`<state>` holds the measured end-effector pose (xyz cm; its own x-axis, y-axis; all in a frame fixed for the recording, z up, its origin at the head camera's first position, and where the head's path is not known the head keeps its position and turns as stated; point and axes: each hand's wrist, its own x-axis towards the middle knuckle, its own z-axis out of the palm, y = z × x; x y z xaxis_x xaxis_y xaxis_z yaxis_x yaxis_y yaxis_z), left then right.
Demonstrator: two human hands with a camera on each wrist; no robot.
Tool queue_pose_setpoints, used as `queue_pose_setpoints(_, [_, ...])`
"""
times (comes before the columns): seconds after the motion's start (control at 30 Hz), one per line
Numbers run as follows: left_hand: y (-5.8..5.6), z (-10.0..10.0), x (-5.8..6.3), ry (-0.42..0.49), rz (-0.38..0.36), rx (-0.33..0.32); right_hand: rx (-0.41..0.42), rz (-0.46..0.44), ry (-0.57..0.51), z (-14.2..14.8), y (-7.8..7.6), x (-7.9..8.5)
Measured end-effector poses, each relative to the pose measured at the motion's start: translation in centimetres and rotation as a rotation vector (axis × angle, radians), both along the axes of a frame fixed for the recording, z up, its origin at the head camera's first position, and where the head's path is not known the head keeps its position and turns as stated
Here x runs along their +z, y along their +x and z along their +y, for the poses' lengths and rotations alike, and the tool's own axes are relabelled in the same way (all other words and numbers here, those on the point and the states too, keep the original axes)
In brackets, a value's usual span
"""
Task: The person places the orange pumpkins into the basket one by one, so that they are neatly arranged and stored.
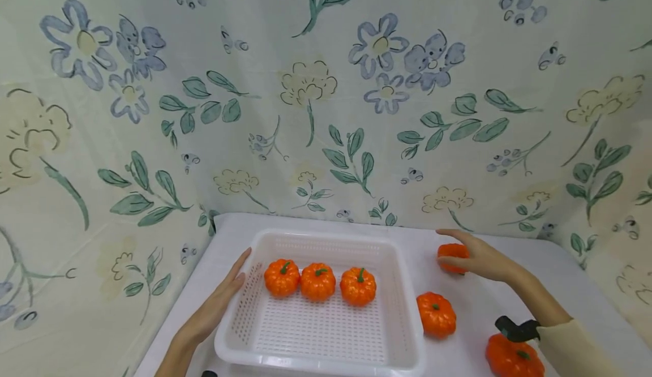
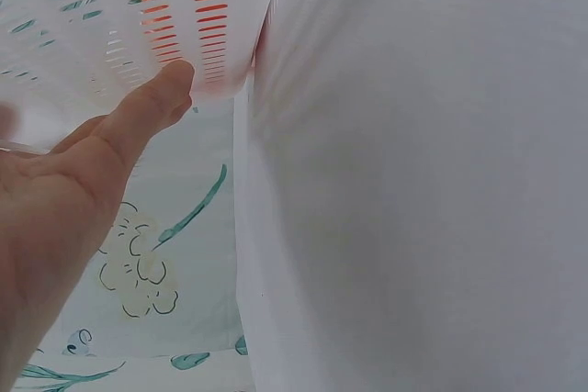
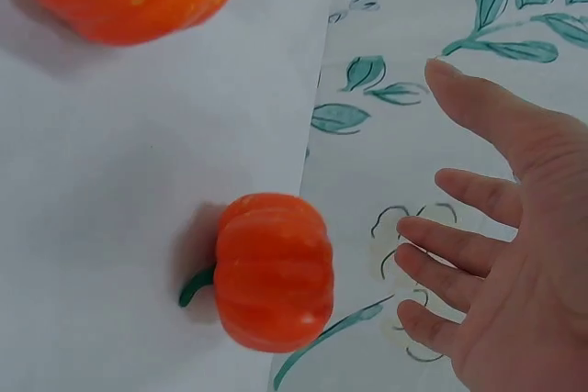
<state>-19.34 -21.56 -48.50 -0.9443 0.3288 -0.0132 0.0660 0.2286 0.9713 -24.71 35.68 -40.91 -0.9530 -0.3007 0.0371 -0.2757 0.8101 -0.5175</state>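
A white plastic basket (image 1: 316, 360) with slotted walls stands on the table. Three small orange toy pumpkins with green stems sit in a row inside it: left pumpkin (image 1: 282, 278), middle pumpkin (image 1: 318, 282), right pumpkin (image 1: 358, 286). My left hand (image 1: 214, 309) lies along the basket's left side, its thumb against the outer wall in the left wrist view; some fingers are hidden. Over the far right pumpkin (image 1: 452, 258) my right hand (image 1: 481, 259) hovers with fingers spread. In the right wrist view that pumpkin (image 3: 274, 273) lies tipped on its side, apart from the hand.
Another pumpkin (image 1: 436, 315) sits close to the basket's right wall. One more pumpkin (image 1: 513, 357) is at the near right, partly below the right wrist's black strap (image 1: 517, 329). A flowered cloth (image 1: 326, 111) hangs behind the white-covered table (image 1: 555, 286).
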Motion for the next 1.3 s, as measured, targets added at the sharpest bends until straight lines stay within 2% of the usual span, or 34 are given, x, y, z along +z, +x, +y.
queue_pose_setpoints(0.4, [0.0, 0.0, -0.1, 0.014, 0.006, 0.000, -0.073, -0.006, 0.094, 1.9, -0.7, -1.9])
queue_pose_setpoints(0.7, [-0.2, -0.2, -0.5, 0.008, -0.014, -0.003, -0.128, -0.064, 0.131, 2.8, -1.5, -3.5])
queue_pose_setpoints(1.03, [-0.3, -0.2, -0.6, 0.004, -0.013, 0.004, -0.148, -0.083, 0.145, 3.3, -2.3, -4.5])
queue_pose_setpoints(1.3, [-0.2, -0.2, -0.6, 0.002, -0.012, 0.011, -0.155, -0.078, 0.157, 2.8, -2.4, -4.4])
